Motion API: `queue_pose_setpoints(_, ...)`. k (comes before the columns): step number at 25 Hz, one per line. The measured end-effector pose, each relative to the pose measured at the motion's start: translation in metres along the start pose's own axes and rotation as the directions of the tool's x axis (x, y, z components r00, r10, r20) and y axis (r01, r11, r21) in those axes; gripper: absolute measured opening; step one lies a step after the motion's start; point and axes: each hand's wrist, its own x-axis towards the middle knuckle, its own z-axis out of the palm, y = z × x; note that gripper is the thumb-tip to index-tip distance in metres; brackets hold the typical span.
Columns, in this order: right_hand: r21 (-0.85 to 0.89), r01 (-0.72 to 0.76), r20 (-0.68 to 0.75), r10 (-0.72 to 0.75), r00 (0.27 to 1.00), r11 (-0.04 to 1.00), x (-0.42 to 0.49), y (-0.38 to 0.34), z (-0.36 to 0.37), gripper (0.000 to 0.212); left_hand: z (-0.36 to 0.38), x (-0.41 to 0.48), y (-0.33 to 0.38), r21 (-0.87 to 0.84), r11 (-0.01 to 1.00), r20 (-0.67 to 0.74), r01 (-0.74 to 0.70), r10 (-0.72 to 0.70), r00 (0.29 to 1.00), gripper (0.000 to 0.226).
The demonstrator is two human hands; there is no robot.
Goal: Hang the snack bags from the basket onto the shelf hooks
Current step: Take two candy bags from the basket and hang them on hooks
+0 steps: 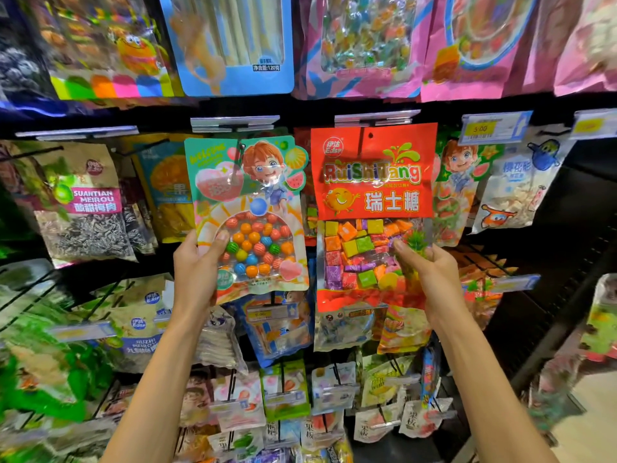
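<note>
My left hand [197, 269] grips the lower left edge of a green candy bag [248, 208] with a cartoon child and coloured gum balls, thumb on its front. The bag's top hole sits at a shelf hook [241, 147] under a silver price rail. My right hand [430, 279] pinches the lower right side of a red RuiShiTang bag [372, 182] of square sweets, which hangs upright beside the green one. The hole at its top lies below the second rail [375, 118]. No basket is in view.
Hanging snack bags fill the shelf all around: a seed bag [83, 208] to the left, a white bag [521, 188] to the right, pink and blue bags above, small packs on hooks below. Black hook rods jut out at lower left and right.
</note>
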Motion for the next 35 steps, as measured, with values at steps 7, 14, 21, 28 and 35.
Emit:
queue_pose_setpoints(7,0.046,-0.059,0.020,0.058,0.998,0.997,0.005,-0.005,0.007,0.086,0.000,0.014,-0.011,0.025,1.000,-0.009,0.007,-0.007,1.000,0.036)
queue_pose_setpoints(14,0.055,-0.039,0.056,0.036,0.998,0.998,0.006,-0.001,0.004,0.059,0.002,0.020,-0.017,0.018,1.000,-0.017,0.022,-0.022,1.000,0.027)
queue_pose_setpoints(21,0.090,-0.031,0.062,0.025,0.998,0.995,0.014,-0.001,0.009,0.020,0.008,0.023,-0.019,-0.001,1.000,-0.042,0.022,-0.022,0.999,0.014)
queue_pose_setpoints(28,0.031,-0.004,0.100,0.001,0.995,1.000,0.071,0.013,0.027,0.057,0.027,0.064,-0.037,-0.057,0.998,-0.041,0.036,-0.038,0.998,0.047)
queue_pose_setpoints(35,-0.045,-0.045,0.089,0.048,0.995,0.998,0.095,0.032,0.037,0.053,0.038,0.092,-0.060,0.089,0.994,-0.033,0.068,-0.065,0.997,0.061)
